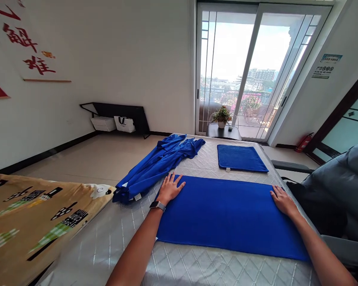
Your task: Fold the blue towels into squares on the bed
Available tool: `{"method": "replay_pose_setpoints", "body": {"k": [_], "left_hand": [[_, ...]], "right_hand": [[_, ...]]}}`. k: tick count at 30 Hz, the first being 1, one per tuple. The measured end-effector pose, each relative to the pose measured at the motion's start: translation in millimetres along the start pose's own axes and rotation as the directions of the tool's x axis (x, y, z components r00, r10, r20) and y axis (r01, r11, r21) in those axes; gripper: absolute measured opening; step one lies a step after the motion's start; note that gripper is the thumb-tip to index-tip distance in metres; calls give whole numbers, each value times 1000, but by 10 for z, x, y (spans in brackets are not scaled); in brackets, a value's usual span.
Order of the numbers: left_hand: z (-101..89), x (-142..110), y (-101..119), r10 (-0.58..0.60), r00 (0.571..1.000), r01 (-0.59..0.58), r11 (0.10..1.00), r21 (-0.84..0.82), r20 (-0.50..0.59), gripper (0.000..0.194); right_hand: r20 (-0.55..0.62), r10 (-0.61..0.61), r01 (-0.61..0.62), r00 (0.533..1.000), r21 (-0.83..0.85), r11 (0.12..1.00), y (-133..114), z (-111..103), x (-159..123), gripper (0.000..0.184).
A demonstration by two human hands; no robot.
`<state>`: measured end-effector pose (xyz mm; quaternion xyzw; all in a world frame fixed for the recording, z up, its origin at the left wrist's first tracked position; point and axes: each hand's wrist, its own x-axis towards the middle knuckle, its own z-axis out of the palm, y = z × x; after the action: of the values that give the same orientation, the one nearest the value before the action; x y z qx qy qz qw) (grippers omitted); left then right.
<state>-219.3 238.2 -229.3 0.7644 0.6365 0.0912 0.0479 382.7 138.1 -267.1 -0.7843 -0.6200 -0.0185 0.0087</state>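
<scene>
Left grip [169,188] and right grip [283,200] lie spread on flat blue cloth [226,216]. Folded square [241,158] looks done; rumpled cloth [161,163] remains unfolded.

At the frame's lower centre, a towel [226,214] lies on the mattress [209,264], a second towel [241,157] behind, a towel pile [161,165] left.

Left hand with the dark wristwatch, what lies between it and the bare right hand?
In the head view, a flat, rectangular blue cloth lies between the left hand and right hand, on the pale quilted mattress.
</scene>
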Motion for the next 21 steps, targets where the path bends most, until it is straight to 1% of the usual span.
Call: {"method": "replay_pose_setpoints", "body": {"k": [1, 3, 5, 6, 8, 9, 11, 13, 15, 16, 17, 18, 19, 20, 21], "left_hand": [[-13, -7, 8, -6, 1000, 6, 1000, 2, 1, 66], [-38, -21, 24, -11, 1000, 11, 1000, 7, 6, 66], [-55, -32, 37, -16, 1000, 16, 1000, 19, 11, 66], [-60, -35, 44, -19, 1000, 19, 999, 27, 13, 66], [-66, -38, 54, -25, 1000, 25, 999, 42, 17, 66], [-66, -39, 58, -28, 999, 27, 999, 46, 19, 66], [-66, -40, 61, -28, 999, 27, 998, 49, 17, 66], [-67, -43, 56, -27, 1000, 26, 998, 51, 14, 65], [-71, -50, 39, -25, 1000, 24, 998, 55, 14, 65], [-73, -55, 28, -25, 1000, 24, 998, 58, 15, 65], [-75, -61, 15, -27, 1000, 26, 998, 60, 15, 65], [-75, -65, 2, -29, 999, 28, 998, 62, 14, 65], [-75, -69, -11, -31, 999, 31, 997, 65, 12, 65], [-72, -72, -22, -34, 999, 33, 997, 66, 10, 65], [-69, -73, -31, -35, 999, 35, 997, 67, 8, 65]], "right_hand": [[-1, -15, 15, 1000, -17, 1000, 52, -3, 1, 64], [-13, -25, 24, 1000, -53, 998, 35, -34, -12, 61], [-67, -29, 23, 997, -85, 996, -141, -104, -48, 59], [-108, -39, 29, 993, -91, 995, -289, -154, -76, 58], [-180, -91, 81, 979, -63, 995, -700, -272, -151, 57], [-190, -129, 126, 973, -27, 992, -955, -331, -196, 58], [-176, -240, 258, 955, 82, 963, -1520, -432, -289, 62], [-151, -362, 386, 920, 177, 906, -2073, -489, -367, 67], [-96, -451, 461, 887, 236, 856, -2507, -497, -411, 70], [-62, -480, 479, 875, 254, 840, -2652, -484, -415, 71], [-32, -498, 488, 867, 263, 832, -2740, -461, -407, 71], [-8, -503, 487, 864, 265, 832, -2770, -431, -387, 71], [6, -499, 481, 866, 261, 837, -2742, -394, -357, 70], [11, -488, 470, 873, 253, 846, -2659, -351, -319, 69], [9, -470, 454, 883, 241, 858, -2524, -303, -276, 68]]}}
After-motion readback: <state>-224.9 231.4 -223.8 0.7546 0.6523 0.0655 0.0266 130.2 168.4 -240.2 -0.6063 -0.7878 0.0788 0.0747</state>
